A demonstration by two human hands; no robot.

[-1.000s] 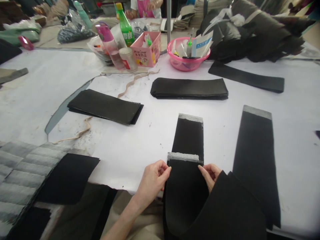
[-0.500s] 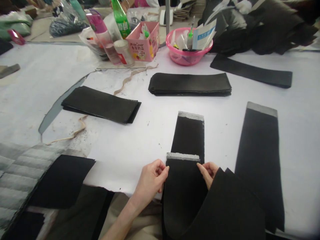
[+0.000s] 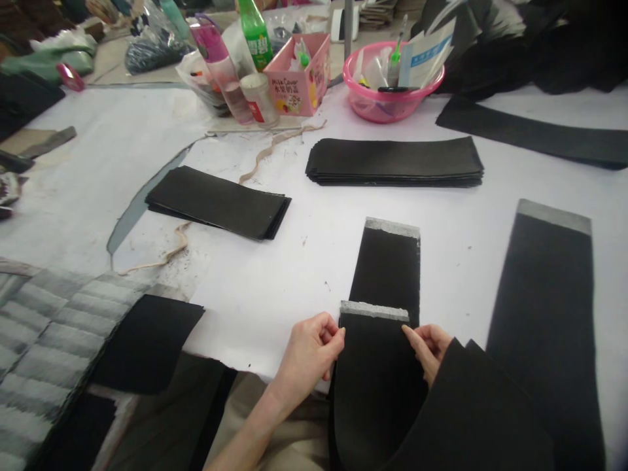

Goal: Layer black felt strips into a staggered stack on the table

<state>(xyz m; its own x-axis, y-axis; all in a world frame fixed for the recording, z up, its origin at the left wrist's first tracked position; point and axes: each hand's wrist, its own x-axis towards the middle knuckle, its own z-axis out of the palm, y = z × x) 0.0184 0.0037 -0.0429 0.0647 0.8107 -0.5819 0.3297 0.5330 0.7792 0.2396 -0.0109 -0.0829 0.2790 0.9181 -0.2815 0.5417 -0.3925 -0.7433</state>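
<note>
My left hand (image 3: 314, 350) pinches the left edge of a black sheet strip (image 3: 375, 373), smooth like leather or synthetic material. My right hand (image 3: 430, 347) has thumb and finger closed on the strip's right edge, near its far end. A narrow grey band (image 3: 374, 311) shows along that end; whether it belongs to this strip or one underneath, I cannot tell. Toward me the strip curves down and round to the right, and its raised part (image 3: 485, 418) covers some of my right hand. Directly beyond lies another black strip (image 3: 385, 265) with a grey end.
A long grey-ended strip (image 3: 544, 314) lies to the right. Two stacks of black pieces, one left (image 3: 218, 203) and one central (image 3: 395, 160), rest on the white table (image 3: 255, 288). Farther back stand a pink basin (image 3: 392, 108), a pink box (image 3: 299, 78) and bottles. Grey-banded pieces (image 3: 73, 340) overlap at left.
The camera view has turned a little left, so everything sits farther right in the picture. Both hands keep their pinch on the strip, with almost no shift relative to it.
</note>
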